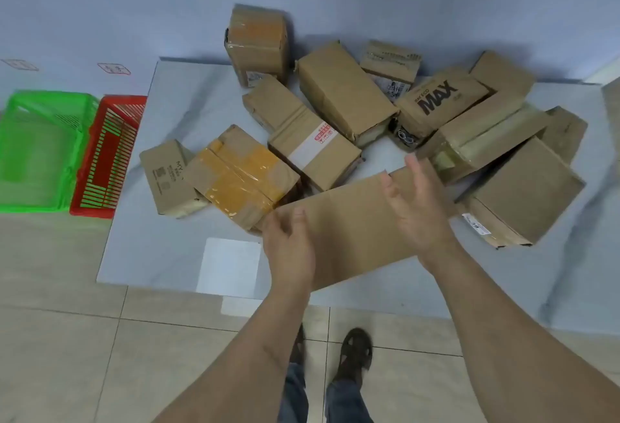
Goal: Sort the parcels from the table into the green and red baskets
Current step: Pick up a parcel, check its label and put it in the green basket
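Observation:
A long flat brown parcel (352,221) lies at the front of the grey table (157,254). My left hand (288,248) is at the parcel's left end, fingers apart, thumb over its top edge. My right hand (416,207) hovers over its right part with fingers spread, holding nothing. Several more cardboard parcels crowd behind, among them a yellow-taped box (241,177), a box with a red-and-white label (312,144) and one printed MAX (439,100). The green basket (50,95) and red basket (124,100) sit side by side on the floor, left of the table.
A white sheet (229,264) lies on the table's front left. A small box (164,177) is the parcel nearest the baskets. A tall box (258,43) stands upright at the back against the wall. My feet (355,352) are on the tiled floor by the table's front edge.

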